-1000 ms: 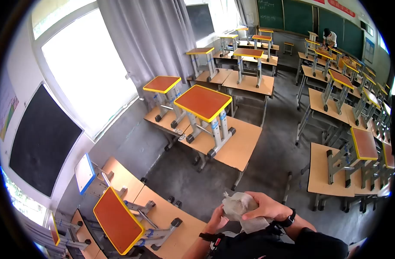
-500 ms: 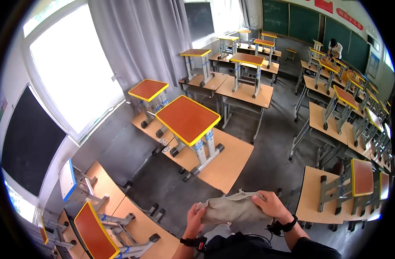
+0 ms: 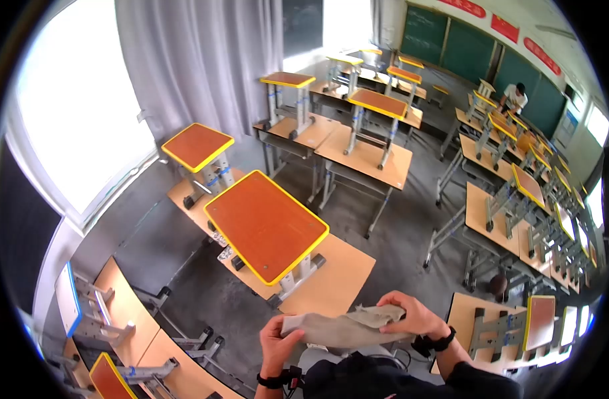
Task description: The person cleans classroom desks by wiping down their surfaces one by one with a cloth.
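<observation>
A beige-grey cloth (image 3: 341, 332) is stretched between my two hands, folded and creased, just in front of my body. My left hand (image 3: 276, 342) grips its left end, thumb on top. At the other end, my right hand (image 3: 416, 318) pinches the cloth, with a loose fold standing up near the fingers. Directly ahead is a stool (image 3: 268, 226) with a red-brown seat and yellow rim, standing on a wooden desk (image 3: 344, 272). The cloth's far edge lies just below the desk's near corner in view, apparently not touching it.
Another stool (image 3: 198, 146) stands on the adjoining desk by the window. Rows of desks with stools on top run toward the chalkboard (image 3: 467, 50). A person (image 3: 515, 98) bends over a desk at the far right. More desks (image 3: 135, 299) flank me; a dark ball (image 3: 498, 284) lies right.
My view has moved closer to the stool ahead, which appears larger. The cloth is pulled a little wider, my left hand shifting left, and its upper fold has changed shape.
</observation>
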`<state>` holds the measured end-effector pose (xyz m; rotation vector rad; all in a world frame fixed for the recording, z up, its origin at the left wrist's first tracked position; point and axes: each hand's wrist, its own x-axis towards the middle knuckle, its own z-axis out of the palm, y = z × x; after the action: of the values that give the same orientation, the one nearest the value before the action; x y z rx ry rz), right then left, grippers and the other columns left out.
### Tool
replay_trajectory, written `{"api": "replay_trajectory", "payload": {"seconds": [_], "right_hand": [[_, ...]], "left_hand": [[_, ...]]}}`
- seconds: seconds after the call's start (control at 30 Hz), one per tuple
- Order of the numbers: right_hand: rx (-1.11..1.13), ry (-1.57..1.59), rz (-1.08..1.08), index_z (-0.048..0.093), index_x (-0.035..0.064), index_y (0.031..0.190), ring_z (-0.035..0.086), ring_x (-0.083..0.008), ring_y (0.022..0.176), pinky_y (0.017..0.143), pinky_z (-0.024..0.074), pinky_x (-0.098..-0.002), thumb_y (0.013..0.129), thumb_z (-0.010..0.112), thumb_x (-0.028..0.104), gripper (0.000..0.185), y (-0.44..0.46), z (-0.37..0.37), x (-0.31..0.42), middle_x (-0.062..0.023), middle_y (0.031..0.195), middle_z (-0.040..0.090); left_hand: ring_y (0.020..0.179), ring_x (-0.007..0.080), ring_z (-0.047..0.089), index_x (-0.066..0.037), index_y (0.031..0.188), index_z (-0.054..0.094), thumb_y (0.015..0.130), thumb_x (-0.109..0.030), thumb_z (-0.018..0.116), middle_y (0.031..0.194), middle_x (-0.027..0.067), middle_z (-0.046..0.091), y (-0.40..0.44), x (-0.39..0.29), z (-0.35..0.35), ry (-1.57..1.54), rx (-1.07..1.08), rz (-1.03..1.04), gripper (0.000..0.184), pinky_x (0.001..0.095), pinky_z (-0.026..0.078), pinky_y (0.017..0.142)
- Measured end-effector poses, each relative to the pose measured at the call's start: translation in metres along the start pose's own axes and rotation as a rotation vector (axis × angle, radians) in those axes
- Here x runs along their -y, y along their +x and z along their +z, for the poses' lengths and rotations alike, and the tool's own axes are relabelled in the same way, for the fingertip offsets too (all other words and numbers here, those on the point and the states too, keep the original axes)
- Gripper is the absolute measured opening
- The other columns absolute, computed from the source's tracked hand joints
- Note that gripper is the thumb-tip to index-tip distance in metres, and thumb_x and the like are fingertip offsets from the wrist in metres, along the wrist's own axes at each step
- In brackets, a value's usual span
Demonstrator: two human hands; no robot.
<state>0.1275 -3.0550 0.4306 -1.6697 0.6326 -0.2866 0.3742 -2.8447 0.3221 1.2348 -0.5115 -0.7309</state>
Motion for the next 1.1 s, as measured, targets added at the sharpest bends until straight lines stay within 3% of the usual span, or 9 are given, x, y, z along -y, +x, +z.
{"api": "replay_trajectory", "payload": {"seconds": [0.23, 0.3, 0.43, 0.53, 0.6, 0.7, 0.83, 1.0, 1.1], "right_hand": [[-0.074, -0.179, 0.12, 0.066, -0.0001, 0.116, 0.056, -0.0065, 0.095, 0.085, 0.0491, -0.028, 0.104, 0.065, 0.019, 0.022, 0.087, -0.028, -0.012, -0.0028, 0.098, 0.067], [-0.157, -0.026, -0.197, 0.064, -0.0008, 0.111, 0.051, -0.0061, 0.09, 0.08, 0.0482, -0.0283, 0.107, 0.059, 0.02, 0.021, 0.126, -0.022, 0.004, -0.001, 0.091, 0.06], [-0.008, 0.001, -0.357, 0.06, -0.0005, 0.107, 0.05, -0.0077, 0.089, 0.08, 0.048, -0.0282, 0.109, 0.056, 0.022, 0.023, 0.228, -0.027, 0.044, -0.0023, 0.091, 0.061], [0.126, -0.047, -0.383, 0.057, -0.0015, 0.116, 0.062, -0.0153, 0.093, 0.085, 0.0511, -0.0325, 0.106, 0.06, 0.024, 0.028, 0.319, -0.009, 0.051, -0.0079, 0.095, 0.068], [0.193, -0.462, -0.274, 0.051, -0.0026, 0.131, 0.066, -0.0321, 0.11, 0.095, 0.0512, -0.0396, 0.1, 0.067, 0.026, 0.045, 0.355, 0.002, 0.04, -0.0193, 0.114, 0.068], [0.125, -0.532, -0.618, 0.044, -0.0031, 0.141, 0.057, -0.0396, 0.128, 0.106, 0.0463, -0.0431, 0.096, 0.071, 0.025, 0.06, 0.37, 0.009, -0.01, -0.0253, 0.133, 0.06], [0.31, 0.024, -0.293, 0.037, -0.007, 0.148, 0.049, -0.0292, 0.138, 0.113, 0.0412, -0.0389, 0.1, 0.069, 0.033, 0.071, 0.357, 0.006, -0.023, -0.0234, 0.146, 0.051], [0.518, 0.684, 0.11, 0.04, 0.0002, 0.155, 0.048, -0.0211, 0.14, 0.118, 0.0369, -0.0379, 0.114, 0.024, 0.053, 0.069, 0.349, 0.018, -0.098, -0.0106, 0.154, 0.051], [0.643, 0.884, 0.167, 0.04, 0.0004, 0.156, 0.048, -0.0213, 0.142, 0.12, 0.036, -0.0379, 0.112, 0.021, 0.057, 0.074, 0.323, 0.017, -0.097, -0.0119, 0.155, 0.051]], "left_hand": [[0.086, 0.0094, 0.065, -0.002, 0.105, 0.062, 0.074, 0.008, 0.088, 0.099, 0.0025, 0.069, 0.02, -0.033, -0.013, -0.129, -0.173, 0.168, 0.041, 0.0233, 0.054, 0.076], [0.085, 0.0091, 0.063, -0.004, 0.101, 0.059, 0.072, 0.007, 0.088, 0.097, 0.0013, 0.067, 0.027, -0.054, -0.012, -0.076, -0.242, 0.184, 0.042, 0.0239, 0.052, 0.076], [0.091, 0.0099, 0.062, -0.006, 0.1, 0.059, 0.077, 0.004, 0.082, 0.098, 0.0018, 0.065, 0.069, -0.086, -0.013, 0.248, -0.439, 0.47, 0.034, 0.0258, 0.049, 0.083], [0.094, 0.0138, 0.063, -0.005, 0.107, 0.06, 0.083, -0.001, 0.08, 0.1, 0.0054, 0.066, 0.124, -0.09, -0.025, 0.419, -0.642, 0.4, 0.031, 0.029, 0.05, 0.085], [0.113, 0.0258, 0.064, -0.003, 0.122, 0.06, 0.087, -0.006, 0.077, 0.116, 0.0163, 0.067, 0.147, -0.072, -0.041, 0.736, -0.69, 0.143, 0.039, 0.0403, 0.049, 0.1], [0.139, 0.0382, 0.05, -0.003, 0.14, 0.054, 0.089, -0.016, 0.077, 0.142, 0.0257, 0.056, 0.149, -0.06, 0.01, 1.402, -0.749, 0.409, 0.057, 0.0509, 0.037, 0.117], [0.152, 0.044, 0.031, -0.004, 0.152, 0.046, 0.093, -0.031, 0.072, 0.16, 0.0256, 0.039, 0.175, -0.041, 0.071, 1.501, -0.393, 0.291, 0.07, 0.0548, 0.025, 0.124], [0.154, 0.0443, 0.027, -0.003, 0.157, 0.04, 0.095, -0.03, 0.07, 0.164, 0.0255, 0.033, 0.171, -0.042, 0.092, 1.714, -0.217, 0.137, 0.074, 0.0558, 0.019, 0.126], [0.153, 0.0464, 0.025, -0.005, 0.156, 0.043, 0.096, -0.04, 0.069, 0.165, 0.0247, 0.032, 0.146, -0.051, 0.096, 1.742, -0.104, 0.036, 0.074, 0.0593, 0.02, 0.125]]}}
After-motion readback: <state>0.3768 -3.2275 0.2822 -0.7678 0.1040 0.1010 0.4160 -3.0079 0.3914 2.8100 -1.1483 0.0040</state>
